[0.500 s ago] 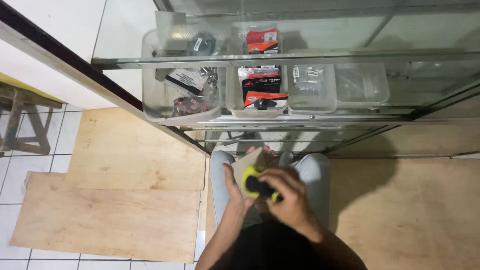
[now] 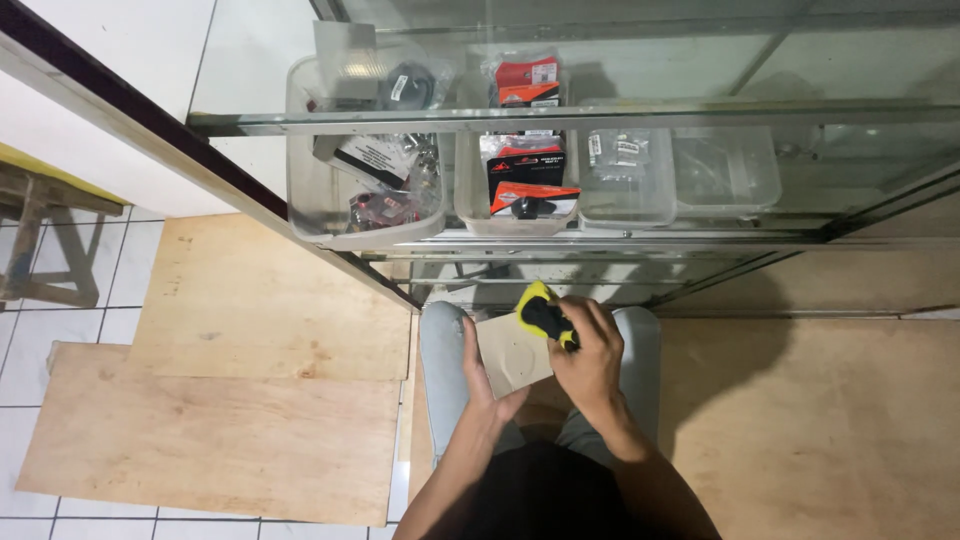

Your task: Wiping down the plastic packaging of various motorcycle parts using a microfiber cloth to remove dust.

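My right hand (image 2: 590,355) grips a small black object with a yellow backing (image 2: 541,312), raised just below the glass cabinet. My left hand (image 2: 484,378) holds a beige cardboard-like piece (image 2: 512,352) against my lap, thumb on its left edge. Both hands are over my knees in grey trousers (image 2: 442,360). The yellow and black object sits above the top edge of the beige piece.
A glass display cabinet (image 2: 620,115) stands ahead, holding clear plastic bins: one with mixed small parts (image 2: 365,175), one with red-and-black packets (image 2: 520,170), two nearly bare (image 2: 725,170). Plywood sheets (image 2: 220,400) cover the floor at left. A wooden stool (image 2: 45,250) stands on white tiles.
My right hand has lifted the yellow and black object up and away from my left palm. The beige piece now shows bare in my left hand.
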